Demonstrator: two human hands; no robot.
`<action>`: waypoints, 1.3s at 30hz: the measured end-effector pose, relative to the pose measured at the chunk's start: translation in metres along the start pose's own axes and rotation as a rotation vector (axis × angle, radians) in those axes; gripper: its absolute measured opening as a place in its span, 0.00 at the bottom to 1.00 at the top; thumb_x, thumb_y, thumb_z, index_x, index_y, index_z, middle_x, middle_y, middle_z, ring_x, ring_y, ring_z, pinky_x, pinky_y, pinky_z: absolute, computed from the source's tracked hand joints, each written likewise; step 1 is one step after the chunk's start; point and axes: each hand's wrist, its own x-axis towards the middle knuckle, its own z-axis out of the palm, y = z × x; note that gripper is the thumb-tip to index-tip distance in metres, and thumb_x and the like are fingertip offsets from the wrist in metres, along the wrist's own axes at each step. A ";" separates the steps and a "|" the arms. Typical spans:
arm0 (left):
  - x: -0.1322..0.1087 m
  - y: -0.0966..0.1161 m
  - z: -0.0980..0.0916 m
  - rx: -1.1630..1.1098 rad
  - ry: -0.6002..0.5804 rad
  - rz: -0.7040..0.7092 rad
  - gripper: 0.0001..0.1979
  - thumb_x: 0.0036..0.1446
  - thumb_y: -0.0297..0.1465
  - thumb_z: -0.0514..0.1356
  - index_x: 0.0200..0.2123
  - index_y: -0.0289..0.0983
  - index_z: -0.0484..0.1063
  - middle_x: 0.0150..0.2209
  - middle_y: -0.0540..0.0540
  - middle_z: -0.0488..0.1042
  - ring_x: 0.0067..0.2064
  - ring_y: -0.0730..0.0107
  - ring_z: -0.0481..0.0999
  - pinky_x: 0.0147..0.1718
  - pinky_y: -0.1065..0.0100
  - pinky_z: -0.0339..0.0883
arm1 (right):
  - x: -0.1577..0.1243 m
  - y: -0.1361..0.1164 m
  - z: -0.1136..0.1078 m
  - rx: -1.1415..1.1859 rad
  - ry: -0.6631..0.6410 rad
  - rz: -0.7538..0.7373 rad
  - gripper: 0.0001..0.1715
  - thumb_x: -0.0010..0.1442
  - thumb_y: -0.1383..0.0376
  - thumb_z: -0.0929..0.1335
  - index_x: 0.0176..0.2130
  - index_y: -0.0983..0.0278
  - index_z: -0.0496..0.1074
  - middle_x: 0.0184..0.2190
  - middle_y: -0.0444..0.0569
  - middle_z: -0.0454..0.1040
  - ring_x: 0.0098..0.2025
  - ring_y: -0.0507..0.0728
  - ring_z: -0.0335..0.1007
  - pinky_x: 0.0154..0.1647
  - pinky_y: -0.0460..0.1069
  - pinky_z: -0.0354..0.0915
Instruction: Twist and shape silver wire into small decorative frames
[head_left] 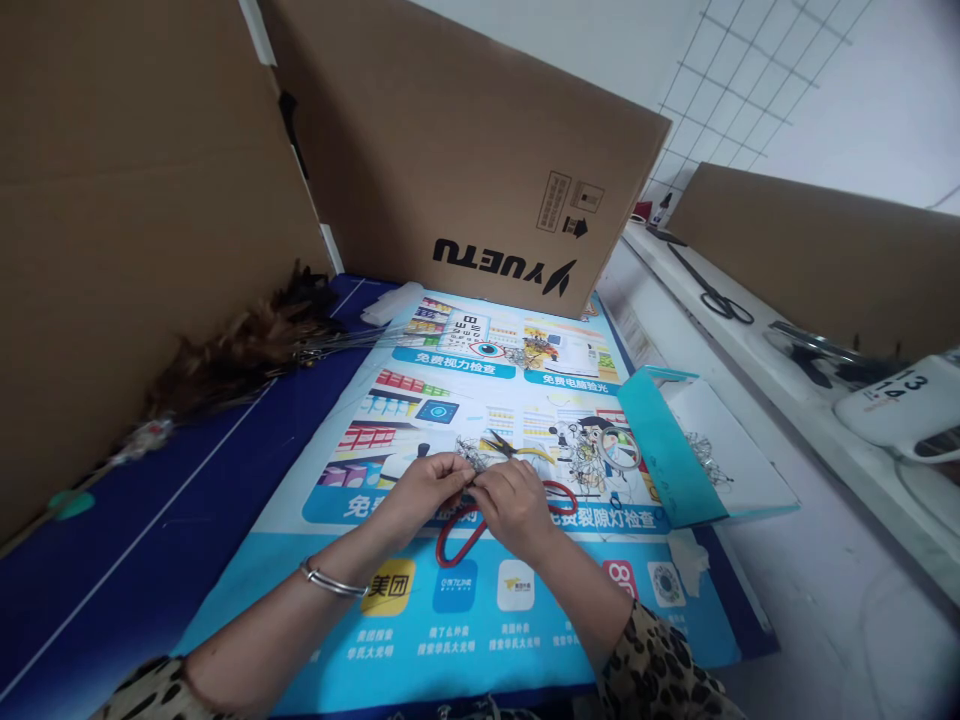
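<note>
My left hand (433,490) and my right hand (517,505) meet over the printed sheet (360,560), fingertips pinched together. Whatever lies between the fingertips is too small and covered to name. Beneath and around my right hand show the red handles of scissors (459,548), partly hidden. Just beyond my fingers lie pliers (536,455) with yellow grips and dark jaws. A small tangle of thin dark wire-like pieces (469,450) sits beside them. A larger tangle of such pieces (592,465) spreads to the right.
Cardboard panels (450,150) stand at the back and left. Brown feathers (225,345) on thin stems lie at left. A turquoise open box (660,450) holding thin dark pieces stands at right. Along the white ledge are black scissors (724,303) and a white mug (911,405).
</note>
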 end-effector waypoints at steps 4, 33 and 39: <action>-0.001 -0.001 0.003 -0.008 0.028 0.011 0.13 0.53 0.38 0.57 0.25 0.34 0.66 0.18 0.54 0.59 0.20 0.79 0.56 0.20 0.75 0.50 | -0.001 -0.002 0.002 -0.025 0.010 -0.012 0.08 0.61 0.66 0.60 0.34 0.64 0.66 0.32 0.52 0.70 0.36 0.57 0.62 0.38 0.53 0.58; 0.004 0.005 -0.004 0.415 0.057 0.168 0.08 0.55 0.33 0.53 0.27 0.35 0.65 0.24 0.53 0.64 0.27 0.73 0.62 0.26 0.73 0.56 | 0.003 -0.008 -0.001 0.208 0.041 0.039 0.06 0.58 0.68 0.61 0.30 0.65 0.65 0.29 0.50 0.69 0.36 0.55 0.62 0.37 0.51 0.59; -0.002 0.010 -0.002 0.549 0.007 0.206 0.09 0.56 0.32 0.50 0.26 0.36 0.63 0.23 0.53 0.63 0.26 0.73 0.62 0.26 0.73 0.56 | 0.005 0.004 -0.007 0.317 0.077 0.168 0.06 0.59 0.66 0.61 0.30 0.63 0.65 0.29 0.49 0.69 0.35 0.55 0.64 0.35 0.50 0.61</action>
